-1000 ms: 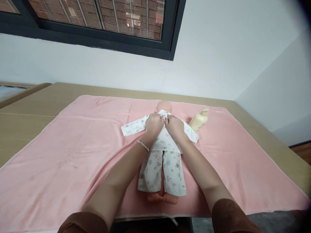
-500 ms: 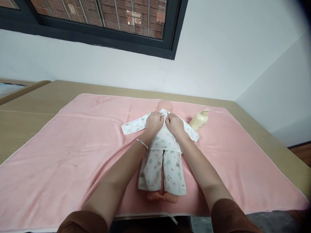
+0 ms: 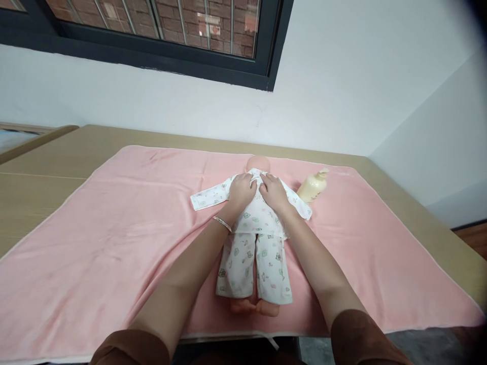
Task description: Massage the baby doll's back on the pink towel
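A baby doll [image 3: 258, 162] lies stretched out, its bald head at the far end and its bare feet toward me. It wears a white printed long-sleeved top [image 3: 255, 221] and matching trousers [image 3: 236, 268]. My left hand [image 3: 242, 191] rests on the upper left of the top, fingers laid over the cloth near the neck. On the upper right, my right hand [image 3: 274, 191] lies the same way, fingers stretched and thumb apart. The cloth between the two hands is smooth, with neither hand visibly pinching it. Both sleeves spread outward.
A pale yellow pump bottle [image 3: 312, 187] leans just right of the doll's right-hand sleeve. Under everything is a pink blanket [image 3: 152, 218] spread over a wooden table [image 3: 41, 187]. A white wall [image 3: 323, 111] and a dark-framed window stand behind.
Both hands have loosened from the cloth at the neckline, where the fingers were pinching it. They now lie flatter on the top. The doll and bottle have stayed in place.
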The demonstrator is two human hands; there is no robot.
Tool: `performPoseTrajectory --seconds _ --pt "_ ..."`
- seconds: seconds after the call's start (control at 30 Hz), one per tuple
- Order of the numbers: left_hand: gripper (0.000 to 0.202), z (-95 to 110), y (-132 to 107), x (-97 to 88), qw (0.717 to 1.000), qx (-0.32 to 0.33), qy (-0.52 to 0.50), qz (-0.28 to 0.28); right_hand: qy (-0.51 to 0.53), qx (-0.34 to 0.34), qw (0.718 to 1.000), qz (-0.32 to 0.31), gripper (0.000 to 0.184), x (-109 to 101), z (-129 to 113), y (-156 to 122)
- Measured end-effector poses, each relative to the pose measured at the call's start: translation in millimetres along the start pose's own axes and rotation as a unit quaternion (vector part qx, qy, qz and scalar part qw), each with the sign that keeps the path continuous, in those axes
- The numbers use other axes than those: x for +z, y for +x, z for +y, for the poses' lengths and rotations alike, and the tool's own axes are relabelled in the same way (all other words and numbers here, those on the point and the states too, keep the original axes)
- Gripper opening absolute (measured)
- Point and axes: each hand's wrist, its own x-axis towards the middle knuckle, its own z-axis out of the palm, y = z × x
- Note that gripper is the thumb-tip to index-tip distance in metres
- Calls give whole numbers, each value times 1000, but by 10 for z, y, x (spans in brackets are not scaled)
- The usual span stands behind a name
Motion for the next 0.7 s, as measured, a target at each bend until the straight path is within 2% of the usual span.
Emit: performPoseTrajectory --seconds 0.1,0.2,0.33,0.4,0.47,0.57,0.7 --pt "23 11 -37 1 999 -12 22 27 -7 16 1000 7 38 -96 -105 -62" --pt "24 38 -71 -11 997 -31 47 43 -31 75 997 12 32 -180 -217 -116" --pt "27 102 -86 -57 992 -85 76 44 -45 162 986 1 34 -207 -279 -122" --pt "29 127 -81 -81 991 -100 87 33 -42 180 983 2 36 -187 -269 -111" --pt "28 135 -71 -95 991 -101 87 20 -30 167 985 15 36 -148 -231 -95" --pt "25 117 -48 -98 993 -97 67 3 -10 113 993 24 39 -65 -135 -61" --pt "26 83 -19 -85 994 -93 54 -18 25 63 998 4 50 29 -11 -6"
